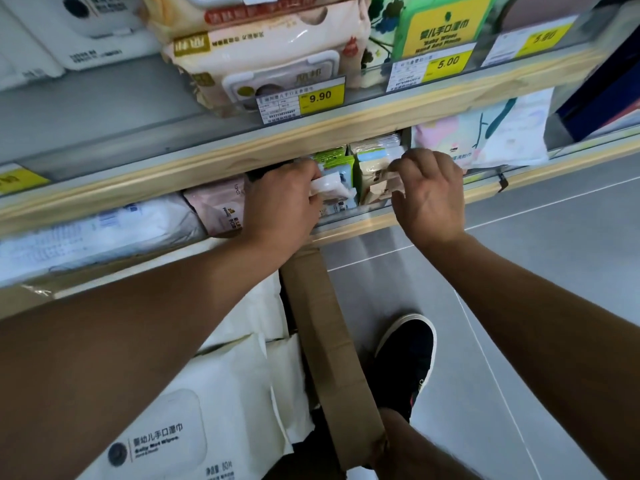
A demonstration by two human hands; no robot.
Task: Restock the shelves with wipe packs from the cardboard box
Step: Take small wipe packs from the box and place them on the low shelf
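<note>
Both hands reach into the middle shelf (346, 227). My left hand (280, 202) grips a small white and blue wipe pack (334, 190) among upright small packs. My right hand (429, 195) pinches a small beige wipe pack (379, 183) beside it. Green small packs (332, 160) stand behind them. Below, the open cardboard box (329, 334) holds large cream wipe packs (221, 403) with white lids.
The upper shelf carries beige wipe packs (277, 53), a green pack (440, 26) and yellow price tags (320, 97). Pink (221, 207) and white (86, 230) packs lie left on the middle shelf, a floral pack (485, 140) right. My shoe (408, 355) stands on the grey tiled floor.
</note>
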